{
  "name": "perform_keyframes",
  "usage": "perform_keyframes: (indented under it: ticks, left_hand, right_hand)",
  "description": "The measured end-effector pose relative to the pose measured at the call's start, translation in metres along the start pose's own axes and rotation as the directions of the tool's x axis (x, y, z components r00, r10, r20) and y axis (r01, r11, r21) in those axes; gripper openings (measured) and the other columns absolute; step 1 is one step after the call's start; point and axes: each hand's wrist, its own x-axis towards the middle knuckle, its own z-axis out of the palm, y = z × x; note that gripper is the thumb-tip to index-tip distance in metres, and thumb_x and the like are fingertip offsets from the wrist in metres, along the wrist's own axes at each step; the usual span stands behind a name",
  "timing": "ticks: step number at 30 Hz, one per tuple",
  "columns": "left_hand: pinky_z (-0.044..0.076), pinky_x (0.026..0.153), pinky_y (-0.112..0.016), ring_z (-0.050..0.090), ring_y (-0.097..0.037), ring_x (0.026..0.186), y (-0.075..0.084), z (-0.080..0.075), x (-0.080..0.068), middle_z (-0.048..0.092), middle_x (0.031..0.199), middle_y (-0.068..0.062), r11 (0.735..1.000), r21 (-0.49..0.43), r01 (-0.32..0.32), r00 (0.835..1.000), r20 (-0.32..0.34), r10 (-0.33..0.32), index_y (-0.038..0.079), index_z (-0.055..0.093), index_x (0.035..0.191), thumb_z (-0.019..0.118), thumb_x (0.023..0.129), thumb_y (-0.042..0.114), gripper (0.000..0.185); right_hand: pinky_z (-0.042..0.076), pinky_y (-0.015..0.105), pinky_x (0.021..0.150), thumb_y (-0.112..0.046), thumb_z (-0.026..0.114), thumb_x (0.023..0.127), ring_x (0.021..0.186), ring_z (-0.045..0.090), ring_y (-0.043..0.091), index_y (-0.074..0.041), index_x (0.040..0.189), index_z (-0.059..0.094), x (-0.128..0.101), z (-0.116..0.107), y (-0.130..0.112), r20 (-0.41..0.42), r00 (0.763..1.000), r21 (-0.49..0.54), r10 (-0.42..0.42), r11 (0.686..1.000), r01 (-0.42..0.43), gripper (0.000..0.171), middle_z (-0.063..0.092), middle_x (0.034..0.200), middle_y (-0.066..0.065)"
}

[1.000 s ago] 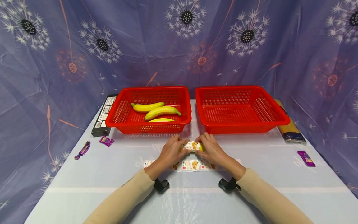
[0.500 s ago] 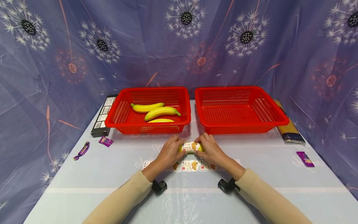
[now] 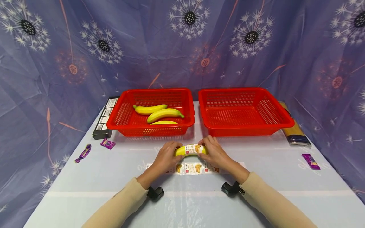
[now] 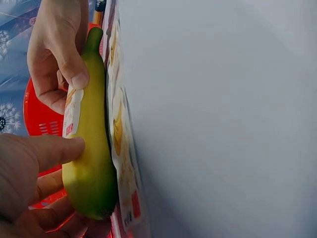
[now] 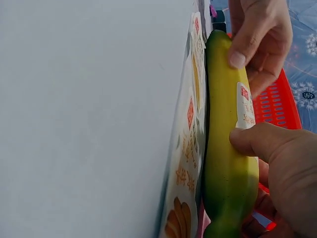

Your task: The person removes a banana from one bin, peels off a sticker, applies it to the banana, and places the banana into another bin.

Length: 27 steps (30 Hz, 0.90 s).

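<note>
A yellow banana (image 3: pixel 190 150) with a white label (image 3: pixel 196 148) stuck on its skin lies just above the table between both hands. My left hand (image 3: pixel 170 152) grips its left end, thumb on top (image 4: pixel 54 148). My right hand (image 3: pixel 210 149) grips the right, stem end, with the thumb (image 5: pixel 257 141) pressed beside the label (image 5: pixel 245 106). Directly beneath lies a strip of banana stickers (image 3: pixel 194 168) on the table, also seen edge-on as the strip (image 4: pixel 121 148) and the strip (image 5: pixel 190 129). The left red basket (image 3: pixel 151 128) holds three bananas (image 3: pixel 165 114). The right red basket (image 3: pixel 245 127) holds nothing.
A black box (image 3: pixel 104 118) lies left of the baskets and a spaghetti pack (image 3: pixel 295 129) to their right. Purple candies (image 3: pixel 108 143) (image 3: pixel 83 153) (image 3: pixel 311 161) are scattered near the table sides. Two black clamps (image 3: pixel 155 192) (image 3: pixel 232 189) sit under my forearms. A patterned cloth hangs behind.
My left hand has slid left along the banana, baring more of its yellow left end. The right hand and the label stay where they were.
</note>
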Motion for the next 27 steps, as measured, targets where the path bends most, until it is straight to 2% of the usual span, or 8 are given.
perform_keyframes:
  ticks: [7, 10, 13, 18, 21, 22, 23, 27]
  left_hand:
    - [0.045, 0.089, -0.04, 0.055, -0.021, 0.103, -0.003, -0.003, -0.005, 0.062, 0.107, -0.005, 1.0, -0.014, 0.01, 1.0, -0.017, -0.011, 0.012, 0.064, 0.109, 0.074, 0.078, 0.015, 0.033]
    - [0.045, 0.09, -0.04, 0.055, -0.023, 0.104, -0.003, -0.003, -0.005, 0.062, 0.107, -0.005, 1.0, -0.012, 0.013, 1.0, -0.014, -0.013, 0.011, 0.064, 0.109, 0.074, 0.078, 0.015, 0.033]
    - [0.045, 0.091, -0.041, 0.054, -0.023, 0.105, -0.003, -0.003, -0.005, 0.061, 0.108, -0.005, 1.0, -0.012, 0.011, 1.0, -0.006, -0.012, 0.011, 0.063, 0.109, 0.073, 0.079, 0.015, 0.032]
    - [0.044, 0.092, -0.041, 0.054, -0.024, 0.105, -0.003, -0.003, -0.004, 0.061, 0.108, -0.006, 1.0, -0.015, 0.006, 1.0, 0.002, -0.006, 0.01, 0.062, 0.108, 0.073, 0.079, 0.015, 0.032]
    - [0.044, 0.092, -0.041, 0.054, -0.024, 0.105, -0.003, -0.004, -0.004, 0.06, 0.109, -0.007, 1.0, -0.014, 0.008, 1.0, 0.006, -0.008, 0.009, 0.062, 0.109, 0.073, 0.079, 0.015, 0.033]
    - [0.045, 0.092, -0.041, 0.054, -0.024, 0.104, -0.003, -0.004, -0.004, 0.06, 0.109, -0.007, 1.0, -0.012, 0.007, 1.0, 0.007, -0.007, 0.009, 0.062, 0.11, 0.072, 0.079, 0.015, 0.033]
    - [0.045, 0.092, -0.041, 0.054, -0.024, 0.104, -0.003, -0.004, -0.004, 0.06, 0.109, -0.007, 1.0, -0.008, 0.008, 1.0, 0.009, -0.007, 0.009, 0.062, 0.11, 0.072, 0.08, 0.016, 0.033]
    - [0.045, 0.088, -0.039, 0.054, -0.022, 0.101, -0.004, -0.003, -0.005, 0.06, 0.109, -0.006, 1.0, 0.012, -0.003, 1.0, 0.005, 0.003, 0.01, 0.061, 0.11, 0.072, 0.08, 0.016, 0.033]
  right_hand:
    - [0.037, 0.033, 0.081, -0.018, 0.077, 0.076, 0.092, 0.043, 0.02, -0.01, 0.105, 0.058, -0.001, 0.001, 0.0, 0.01, 0.999, 0.051, 0.038, 0.998, -0.039, 0.036, 0.052, 0.102, 0.005]
    - [0.038, 0.033, 0.082, -0.019, 0.076, 0.077, 0.095, 0.045, 0.02, -0.013, 0.109, 0.059, -0.004, 0.0, 0.001, 0.04, 0.995, 0.13, 0.088, 0.987, -0.093, 0.036, 0.052, 0.104, 0.005]
    - [0.042, 0.032, 0.083, -0.022, 0.074, 0.081, 0.096, 0.049, 0.017, -0.014, 0.114, 0.059, -0.008, -0.004, 0.005, 0.08, 0.987, 0.24, 0.137, 0.959, -0.152, 0.037, 0.054, 0.107, 0.004]
    - [0.048, 0.034, 0.087, -0.022, 0.067, 0.087, 0.098, 0.057, 0.021, -0.005, 0.122, 0.056, -0.018, -0.021, 0.019, 0.109, 0.97, 0.425, 0.218, 0.872, -0.244, 0.04, 0.061, 0.111, 0.011]
    - [0.052, 0.032, 0.084, -0.023, 0.062, 0.091, 0.093, 0.062, 0.022, 0.001, 0.124, 0.053, -0.024, -0.034, 0.033, 0.113, 0.943, 0.54, 0.313, 0.777, -0.323, 0.043, 0.063, 0.107, 0.013]
    - [0.053, 0.032, 0.082, -0.024, 0.06, 0.092, 0.091, 0.063, 0.021, 0.003, 0.125, 0.052, -0.026, -0.039, 0.039, 0.115, 0.93, 0.587, 0.348, 0.731, -0.346, 0.043, 0.063, 0.105, 0.012]
    - [0.054, 0.03, 0.08, -0.025, 0.059, 0.093, 0.089, 0.064, 0.02, 0.005, 0.125, 0.051, -0.027, -0.043, 0.045, 0.117, 0.917, 0.632, 0.381, 0.684, -0.364, 0.044, 0.064, 0.103, 0.01]
    - [0.055, 0.026, 0.078, -0.027, 0.055, 0.095, 0.084, 0.066, 0.014, 0.005, 0.117, 0.048, -0.034, -0.062, 0.065, 0.116, 0.87, 0.82, 0.479, 0.448, -0.356, 0.04, 0.066, 0.092, -0.002]
